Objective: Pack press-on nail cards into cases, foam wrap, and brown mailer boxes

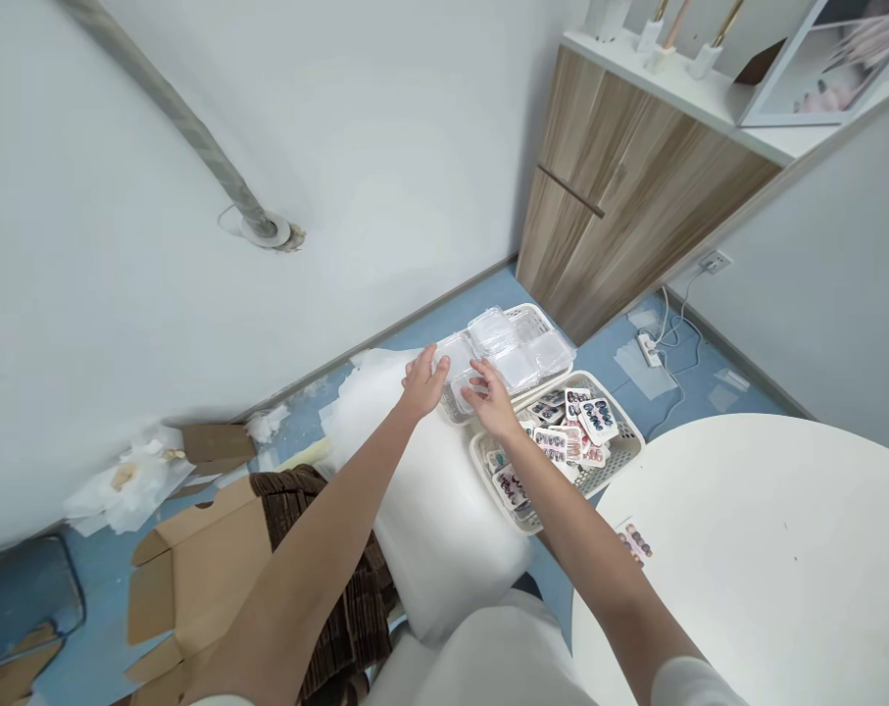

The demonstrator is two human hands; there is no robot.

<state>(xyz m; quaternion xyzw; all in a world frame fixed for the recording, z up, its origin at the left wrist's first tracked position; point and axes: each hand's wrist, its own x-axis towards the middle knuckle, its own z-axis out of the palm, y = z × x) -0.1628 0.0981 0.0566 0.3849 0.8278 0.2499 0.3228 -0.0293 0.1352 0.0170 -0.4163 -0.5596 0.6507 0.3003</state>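
Observation:
Several clear plastic boxes lie in a white perforated basket. My left hand is at the basket's left end, thumb and fingers apart, beside one of these boxes. My right hand hovers over the near side of the boxes with its fingers spread and slightly bent; whether its fingertips touch a box I cannot tell. Just below, a second white basket holds many cards of press-on nails. My right forearm passes over part of this basket.
A round white table stands at the right with a nail card near its edge. A white padded seat is before me. Open cardboard box at lower left, wood-grain cabinet behind, power strip on the floor.

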